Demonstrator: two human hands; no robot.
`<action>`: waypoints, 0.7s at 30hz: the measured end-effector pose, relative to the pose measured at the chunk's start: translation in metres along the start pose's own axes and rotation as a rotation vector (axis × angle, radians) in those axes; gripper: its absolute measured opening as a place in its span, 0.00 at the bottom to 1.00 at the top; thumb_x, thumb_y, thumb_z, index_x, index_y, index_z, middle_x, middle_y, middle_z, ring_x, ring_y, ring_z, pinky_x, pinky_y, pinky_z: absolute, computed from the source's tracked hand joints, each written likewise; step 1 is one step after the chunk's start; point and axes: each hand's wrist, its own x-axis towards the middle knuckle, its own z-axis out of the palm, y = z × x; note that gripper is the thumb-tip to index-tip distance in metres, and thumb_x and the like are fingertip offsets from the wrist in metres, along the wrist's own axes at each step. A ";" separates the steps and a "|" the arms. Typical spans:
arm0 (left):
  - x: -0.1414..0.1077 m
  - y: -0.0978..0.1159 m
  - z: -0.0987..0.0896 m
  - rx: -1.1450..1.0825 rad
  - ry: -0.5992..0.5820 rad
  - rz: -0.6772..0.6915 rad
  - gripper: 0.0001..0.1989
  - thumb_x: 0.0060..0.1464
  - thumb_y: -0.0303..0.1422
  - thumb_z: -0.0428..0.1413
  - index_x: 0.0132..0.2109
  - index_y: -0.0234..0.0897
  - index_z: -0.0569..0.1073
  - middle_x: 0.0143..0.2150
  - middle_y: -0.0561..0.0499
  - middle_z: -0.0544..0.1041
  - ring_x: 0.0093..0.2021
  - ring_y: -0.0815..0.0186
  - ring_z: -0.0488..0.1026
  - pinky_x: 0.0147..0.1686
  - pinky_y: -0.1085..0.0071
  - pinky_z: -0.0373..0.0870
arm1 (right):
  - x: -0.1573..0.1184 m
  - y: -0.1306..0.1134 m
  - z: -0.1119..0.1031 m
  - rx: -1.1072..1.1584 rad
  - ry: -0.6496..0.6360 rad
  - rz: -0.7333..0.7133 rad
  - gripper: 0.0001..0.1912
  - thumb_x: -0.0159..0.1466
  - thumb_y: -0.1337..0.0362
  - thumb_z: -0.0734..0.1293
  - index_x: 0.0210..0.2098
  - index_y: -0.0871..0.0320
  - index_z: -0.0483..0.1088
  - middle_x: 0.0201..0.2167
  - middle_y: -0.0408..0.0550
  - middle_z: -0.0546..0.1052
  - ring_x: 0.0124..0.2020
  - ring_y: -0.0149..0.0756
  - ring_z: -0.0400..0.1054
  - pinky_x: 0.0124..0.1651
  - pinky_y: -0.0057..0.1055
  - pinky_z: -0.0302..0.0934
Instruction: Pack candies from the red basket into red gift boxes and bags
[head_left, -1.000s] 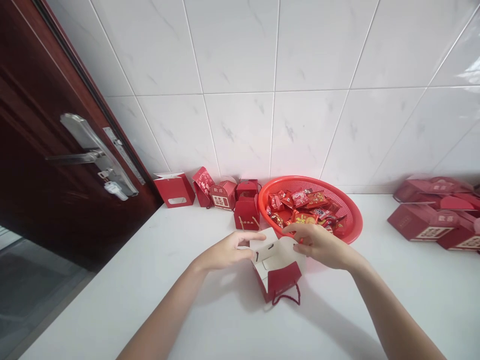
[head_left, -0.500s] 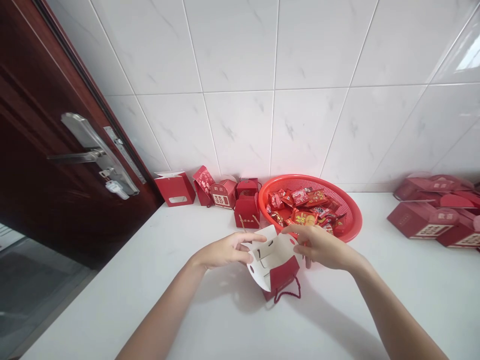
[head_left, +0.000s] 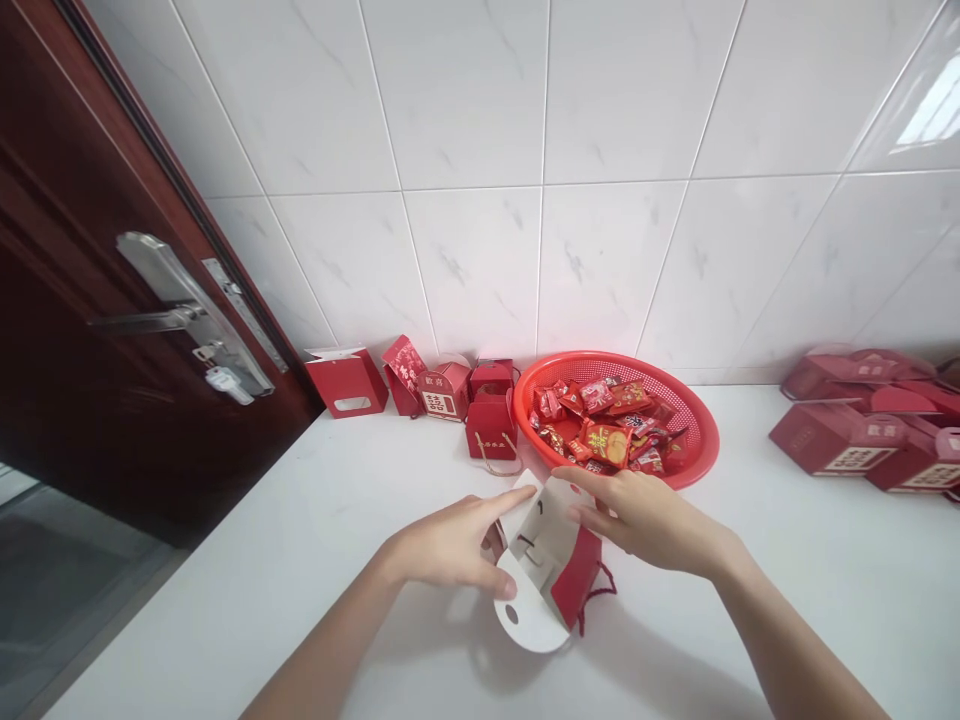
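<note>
Our left hand (head_left: 450,540) is spread, its forefinger laid on the flap at the box's far left and its thumb on the rounded white flap (head_left: 529,622) nearest us. Our right hand (head_left: 649,515) curls over the far right rounded flap; we cannot tell whether finger and thumb pinch it or merely rest there. The box (head_left: 579,575), open at the top, lies between the two hands, touched by both, so neither is nearer. As it lies, its longer run seems to go from the near flap away and slightly rightward, slantwise between our palms. One dark red cord (head_left: 600,591) hangs at its right side, below the right hand. Just beyond the right hand stands one basket (head_left: 697,440), with more than ten sweets (head_left: 607,443) heaped inside, too overlapped for us to count exactly. Beyond the left hand, along the wall (head_left: 480,120), we count five small boxes (head_left: 491,430). Well to the right of the right hand is a pile of boxes (head_left: 840,440), at least four. All rest on one white table (head_left: 285,560). Far left of the left hand is one door (head_left: 67,300), with one handle (head_left: 146,320).
</note>
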 end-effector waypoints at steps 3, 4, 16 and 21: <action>-0.004 0.012 0.010 0.014 0.006 -0.017 0.54 0.44 0.39 0.67 0.75 0.43 0.52 0.41 0.50 0.80 0.41 0.56 0.76 0.36 0.71 0.69 | 0.000 0.000 0.000 0.014 -0.037 -0.039 0.25 0.70 0.47 0.61 0.61 0.51 0.69 0.16 0.36 0.64 0.18 0.35 0.61 0.26 0.29 0.53; -0.005 0.015 0.012 0.021 0.014 -0.022 0.54 0.45 0.39 0.67 0.75 0.44 0.52 0.40 0.51 0.80 0.39 0.57 0.76 0.36 0.71 0.68 | 0.000 0.001 -0.001 0.021 -0.055 -0.039 0.27 0.69 0.46 0.62 0.63 0.52 0.67 0.16 0.36 0.64 0.18 0.35 0.61 0.26 0.28 0.53; 0.005 0.023 0.026 -0.038 0.077 -0.005 0.46 0.47 0.39 0.65 0.71 0.45 0.56 0.41 0.53 0.81 0.37 0.59 0.76 0.33 0.72 0.66 | -0.010 0.045 -0.016 -0.017 0.033 -0.001 0.35 0.56 0.67 0.71 0.63 0.45 0.71 0.32 0.45 0.81 0.32 0.41 0.73 0.31 0.29 0.61; 0.002 0.024 0.028 -0.020 0.092 0.002 0.44 0.52 0.43 0.63 0.73 0.46 0.57 0.44 0.50 0.80 0.39 0.59 0.75 0.36 0.72 0.66 | -0.009 0.046 -0.024 0.031 -0.011 -0.036 0.30 0.61 0.61 0.71 0.62 0.51 0.71 0.27 0.45 0.79 0.30 0.41 0.73 0.31 0.31 0.62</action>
